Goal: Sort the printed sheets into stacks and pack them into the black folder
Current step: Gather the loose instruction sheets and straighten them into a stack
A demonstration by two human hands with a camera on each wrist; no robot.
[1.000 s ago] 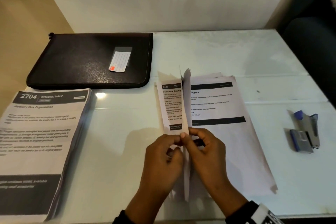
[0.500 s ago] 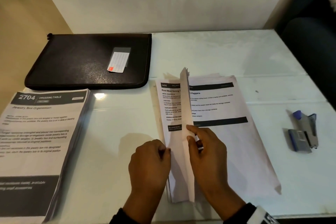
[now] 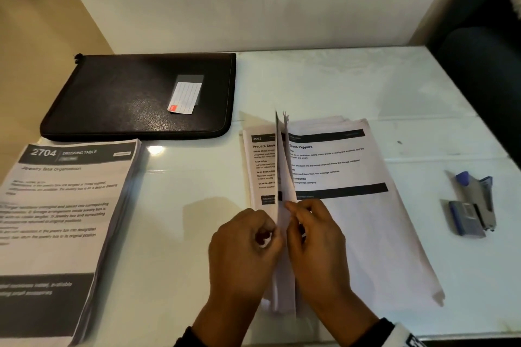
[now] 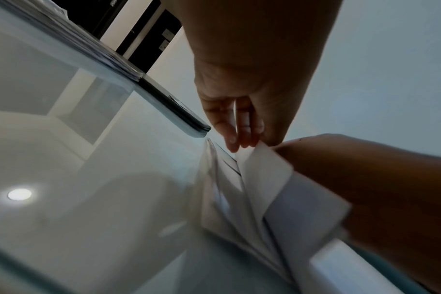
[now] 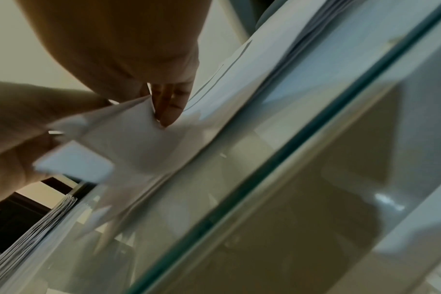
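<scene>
Several upright sheets [image 3: 282, 166] are again pinched between the left hand [image 3: 242, 245] and right hand [image 3: 315, 236] over the middle stack [image 3: 338, 205] — a new page is exposed, sorting is continued — while the black folder [image 3: 141, 96] is left closed at the table's far left

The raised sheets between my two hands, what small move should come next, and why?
Probably lay the raised sheets over leftward onto the left pile. Both the left hand and right hand pinch them upright between two flat piles, and the black folder lies shut, so sorting looks unfinished.
</scene>
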